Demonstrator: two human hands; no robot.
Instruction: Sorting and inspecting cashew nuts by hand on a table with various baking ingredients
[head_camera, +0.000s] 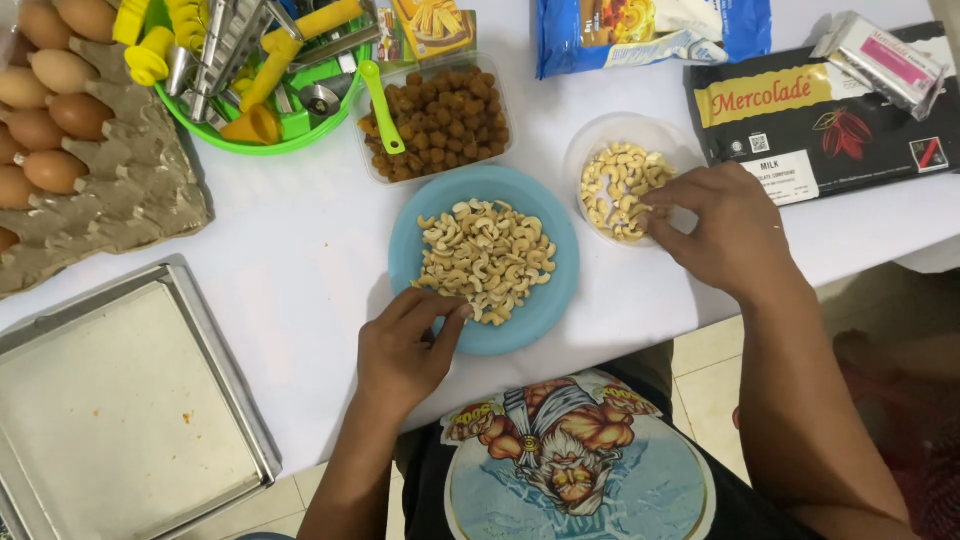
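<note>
A blue plate (545, 305) heaped with cashew nuts (487, 255) sits at the table's near edge. My left hand (405, 345) rests on the plate's near-left rim, its fingertips touching the nuts at the edge of the heap. To the right stands a clear round container (598, 140) with more cashews (620, 188). My right hand (725, 230) reaches into it from the right, fingers pinched among the nuts. Whether a nut is held there is hidden by the fingers.
A clear tub of brown round nuts (445, 120) with a green spoon (380, 100) stands behind the plate. A green bowl of tools (265, 70) and an egg tray (70, 130) lie far left. A metal baking tray (120, 400) sits near left. A dark chocolate pack (830, 120) lies right.
</note>
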